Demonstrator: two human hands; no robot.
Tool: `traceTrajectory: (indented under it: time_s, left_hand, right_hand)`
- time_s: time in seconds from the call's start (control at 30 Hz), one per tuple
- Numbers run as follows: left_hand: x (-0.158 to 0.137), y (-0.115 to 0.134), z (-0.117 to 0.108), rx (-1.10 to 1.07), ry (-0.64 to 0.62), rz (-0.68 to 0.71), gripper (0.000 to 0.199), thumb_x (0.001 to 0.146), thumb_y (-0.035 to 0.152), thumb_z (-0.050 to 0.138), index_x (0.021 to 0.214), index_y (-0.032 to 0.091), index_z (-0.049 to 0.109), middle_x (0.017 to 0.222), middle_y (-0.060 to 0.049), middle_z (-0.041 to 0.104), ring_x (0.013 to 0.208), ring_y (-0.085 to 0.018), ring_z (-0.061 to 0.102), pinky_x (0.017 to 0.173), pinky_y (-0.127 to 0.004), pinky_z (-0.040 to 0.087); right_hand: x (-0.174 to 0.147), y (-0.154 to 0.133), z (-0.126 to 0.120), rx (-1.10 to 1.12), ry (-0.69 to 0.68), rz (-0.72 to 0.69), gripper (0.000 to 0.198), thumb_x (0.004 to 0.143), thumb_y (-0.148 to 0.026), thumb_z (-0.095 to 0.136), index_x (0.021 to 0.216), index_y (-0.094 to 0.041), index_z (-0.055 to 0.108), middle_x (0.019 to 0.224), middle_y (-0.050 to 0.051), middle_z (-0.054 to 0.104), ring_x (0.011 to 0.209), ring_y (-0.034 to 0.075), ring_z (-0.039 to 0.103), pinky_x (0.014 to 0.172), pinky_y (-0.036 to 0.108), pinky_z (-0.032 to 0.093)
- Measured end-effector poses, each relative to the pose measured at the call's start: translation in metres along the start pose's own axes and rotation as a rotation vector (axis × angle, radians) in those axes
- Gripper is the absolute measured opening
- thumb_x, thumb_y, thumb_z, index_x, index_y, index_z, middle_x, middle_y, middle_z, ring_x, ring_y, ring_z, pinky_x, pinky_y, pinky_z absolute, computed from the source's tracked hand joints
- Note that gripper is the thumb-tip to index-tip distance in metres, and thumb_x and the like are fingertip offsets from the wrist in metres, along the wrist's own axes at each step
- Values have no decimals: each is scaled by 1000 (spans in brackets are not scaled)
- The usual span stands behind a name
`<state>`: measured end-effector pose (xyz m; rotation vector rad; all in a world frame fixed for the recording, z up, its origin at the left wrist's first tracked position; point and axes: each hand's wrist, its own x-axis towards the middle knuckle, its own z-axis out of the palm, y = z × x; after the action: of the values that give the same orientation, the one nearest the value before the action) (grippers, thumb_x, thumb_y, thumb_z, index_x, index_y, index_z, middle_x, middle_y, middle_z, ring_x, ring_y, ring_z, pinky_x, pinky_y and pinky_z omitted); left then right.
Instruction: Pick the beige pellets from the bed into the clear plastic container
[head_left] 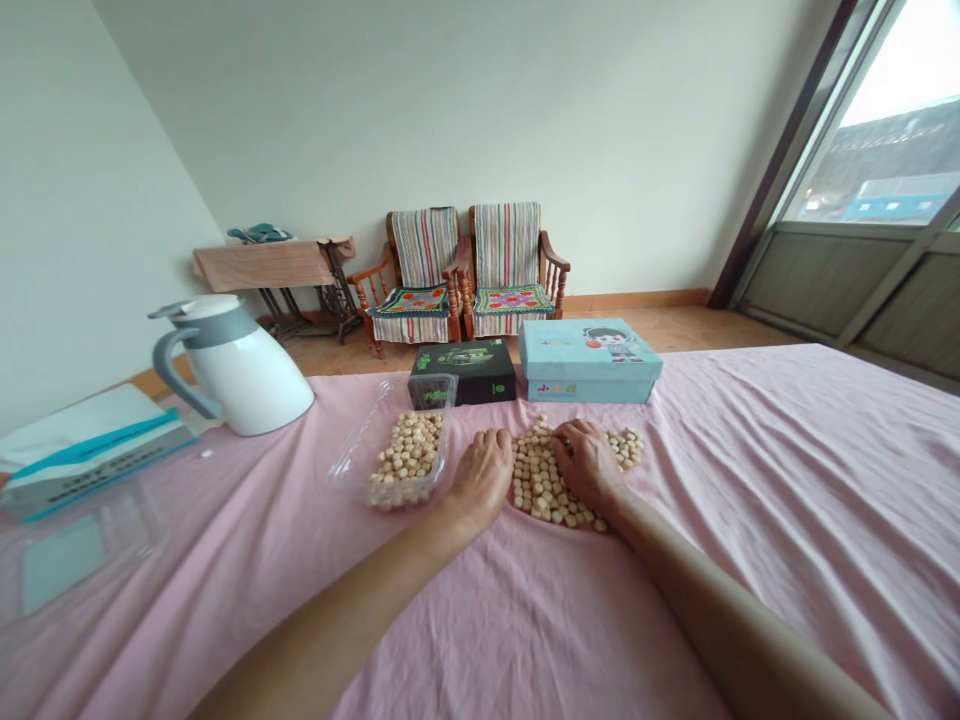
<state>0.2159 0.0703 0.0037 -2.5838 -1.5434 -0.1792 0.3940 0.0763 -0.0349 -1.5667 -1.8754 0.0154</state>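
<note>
Across pink cloth (540, 620), loose round pieces (541, 484), partly under the right hand (591, 466) and just right of the left hand (484, 474). On both, bent fingers, tips mostly hidden; cannot tell whether clamped or apart. Left of both, a clear tray (361, 450) of similar pieces (411, 450). Beyond, black box (487, 378), blue box (559, 352).

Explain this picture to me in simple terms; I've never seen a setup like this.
There is no machine here, just a person's two bare hands. The camera is worn on the head, so it looks forward and down past the forearms. On the pink cloth lie small beige pieces. The right hand rests among them; the left hand is at their left edge, beside a clear tray holding more. Behind stand a black box and a blue box; a jug is at left. Whether either hand grips a piece cannot be told.
</note>
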Motion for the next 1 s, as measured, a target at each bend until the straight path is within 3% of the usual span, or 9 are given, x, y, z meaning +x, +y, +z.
traceTrajectory:
  time_s: [0.3, 0.5, 0.6, 0.73, 0.87, 0.93, 1.0]
  left_hand:
    - [10, -23, 15, -49, 23, 74, 27, 85, 2, 36, 96, 15, 56, 102, -9, 58, 99, -20, 52, 86, -32, 45]
    - [-5, -6, -12, -84, 45, 126, 23, 86, 4, 37, 90, 15, 56, 95, -8, 57, 92, -20, 53, 80, -32, 46]
    - [-16, -4, -41, -66, 149, 175, 19, 86, 6, 41, 88, 17, 56, 93, -6, 57, 89, -20, 53, 78, -32, 46]
    - [-24, -31, -78, -29, 409, 93, 16, 89, 12, 42, 92, 16, 57, 93, -7, 58, 91, -21, 53, 82, -35, 45]
    - [-28, -50, -90, -59, 639, 60, 21, 89, 19, 47, 107, 18, 56, 105, -8, 60, 101, -23, 52, 91, -40, 42]
    - [-30, -43, -82, -142, 619, 116, 19, 90, 19, 46, 104, 19, 58, 100, -6, 61, 98, -21, 54, 88, -36, 43]
    - [-28, -28, -65, -226, 483, 177, 19, 90, 16, 42, 99, 19, 59, 94, -5, 62, 92, -18, 56, 84, -31, 45]
  right_hand:
    - [-1, -1, -1, 11, 7, -5, 19, 86, -21, 44, 84, -17, 62, 88, 8, 63, 87, 19, 54, 81, 30, 38]
    - [-1, -1, -1, 10, -5, 3, 18, 86, -20, 45, 83, -18, 62, 89, 7, 63, 87, 19, 54, 81, 30, 38]
    - [-1, 0, 0, 12, -5, 3, 18, 86, -20, 45, 83, -18, 62, 89, 7, 63, 88, 19, 54, 82, 30, 38]
    - [0, 0, 0, 10, 0, 1, 19, 86, -21, 44, 82, -17, 63, 89, 8, 63, 88, 19, 54, 82, 30, 38]
    - [0, -1, -1, -2, -1, 3, 20, 87, -22, 44, 82, -17, 63, 90, 8, 63, 90, 20, 54, 82, 31, 37]
    - [0, -1, 0, -2, -3, 4, 20, 87, -22, 44, 82, -17, 63, 89, 8, 63, 90, 20, 54, 82, 31, 37]
    - [0, 0, 0, 2, -7, 6, 20, 86, -21, 44, 82, -17, 63, 89, 8, 63, 90, 20, 54, 82, 30, 37]
